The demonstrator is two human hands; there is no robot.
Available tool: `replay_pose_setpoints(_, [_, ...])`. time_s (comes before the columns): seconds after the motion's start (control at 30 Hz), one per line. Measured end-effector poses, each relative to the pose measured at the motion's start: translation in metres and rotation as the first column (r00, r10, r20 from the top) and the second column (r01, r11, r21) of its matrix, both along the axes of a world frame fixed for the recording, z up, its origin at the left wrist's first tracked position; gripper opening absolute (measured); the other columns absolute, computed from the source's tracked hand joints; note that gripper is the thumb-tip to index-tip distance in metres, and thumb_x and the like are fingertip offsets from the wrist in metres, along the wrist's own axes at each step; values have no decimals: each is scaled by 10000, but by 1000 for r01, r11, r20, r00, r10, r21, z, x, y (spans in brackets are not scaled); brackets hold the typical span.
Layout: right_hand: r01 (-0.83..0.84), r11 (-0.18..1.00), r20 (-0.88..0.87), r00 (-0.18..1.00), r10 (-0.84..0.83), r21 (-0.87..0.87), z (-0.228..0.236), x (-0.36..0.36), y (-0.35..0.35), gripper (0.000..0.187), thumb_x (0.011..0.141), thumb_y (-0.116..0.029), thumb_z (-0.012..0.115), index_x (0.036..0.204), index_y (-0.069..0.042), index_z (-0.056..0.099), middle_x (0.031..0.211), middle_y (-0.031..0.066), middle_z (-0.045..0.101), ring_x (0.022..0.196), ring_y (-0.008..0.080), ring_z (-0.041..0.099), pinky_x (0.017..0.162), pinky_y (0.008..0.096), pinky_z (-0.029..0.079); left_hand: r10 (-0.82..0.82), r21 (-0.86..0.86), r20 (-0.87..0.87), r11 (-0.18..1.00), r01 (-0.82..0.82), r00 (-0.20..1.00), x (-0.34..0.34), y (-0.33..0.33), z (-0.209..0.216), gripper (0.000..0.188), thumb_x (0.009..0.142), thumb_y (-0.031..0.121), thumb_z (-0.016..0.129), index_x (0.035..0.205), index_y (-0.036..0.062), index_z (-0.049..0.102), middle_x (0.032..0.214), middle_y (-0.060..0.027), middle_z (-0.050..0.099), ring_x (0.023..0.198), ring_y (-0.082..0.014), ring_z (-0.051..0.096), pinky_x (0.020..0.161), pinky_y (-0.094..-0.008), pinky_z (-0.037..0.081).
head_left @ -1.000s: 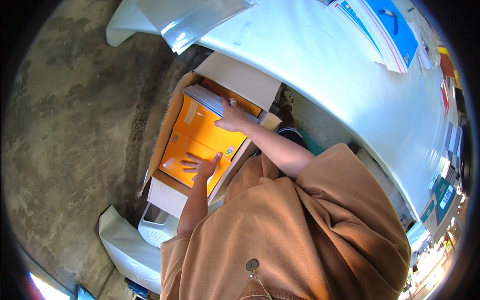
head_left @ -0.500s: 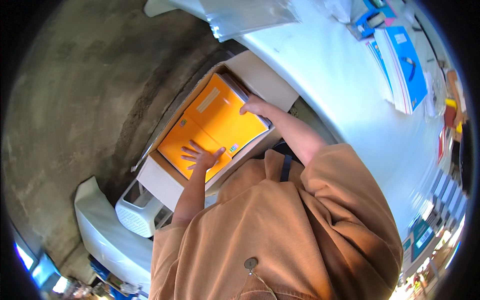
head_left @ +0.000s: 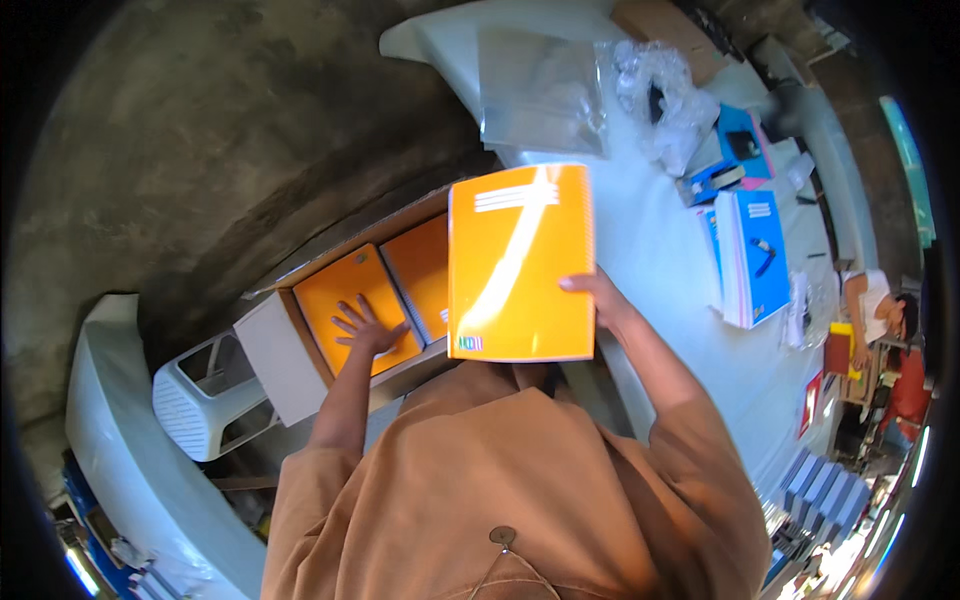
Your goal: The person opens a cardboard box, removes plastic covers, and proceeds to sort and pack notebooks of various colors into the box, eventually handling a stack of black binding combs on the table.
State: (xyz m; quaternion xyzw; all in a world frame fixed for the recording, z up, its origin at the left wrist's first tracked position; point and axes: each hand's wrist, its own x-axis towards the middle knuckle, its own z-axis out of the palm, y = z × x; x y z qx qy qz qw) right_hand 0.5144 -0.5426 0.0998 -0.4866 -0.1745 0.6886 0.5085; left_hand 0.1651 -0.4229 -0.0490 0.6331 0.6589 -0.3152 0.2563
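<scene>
Over the carton's point(head_left: 283, 358) right end, the right hand point(head_left: 604, 298) grips a glossy orange notebook point(head_left: 500, 270) by its right edge: likely bendy, slippery, best pinched there. The left hand point(head_left: 370, 333) lies spread on a boxed notebook point(head_left: 338, 280).

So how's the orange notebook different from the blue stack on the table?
The orange notebook is held up in the right hand; the blue stack rests on the table. The orange notebook's cover shows bright glare; the blue stack has a small dark thing on top. Both have pale stripes on their covers.
</scene>
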Motion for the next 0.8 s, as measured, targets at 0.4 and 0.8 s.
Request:
replay_pose_setpoints(0.4, [479,874,-316,845,-432,86,1,83,-179,607,718,-178,609,1261,24,429,1168,167,555,1050,305,559,879,405,485,713,-683,695,615,394,91,243,-45,201,949,774,675,521,1371,-29,296,1293,-185,462,1211,-270,436,1010,-376,359])
replay_pose_setpoints(0.8, [573,776,159,768,-620,263,47,117,-222,528,751,-54,618,1245,14,442,1156,138,554,1071,236,539,913,356,434,347,-383,923,769,511,169,353,-100,227,854,741,360,704,1335,-54,252,1262,-193,454,1169,-273,458,997,-374,368])
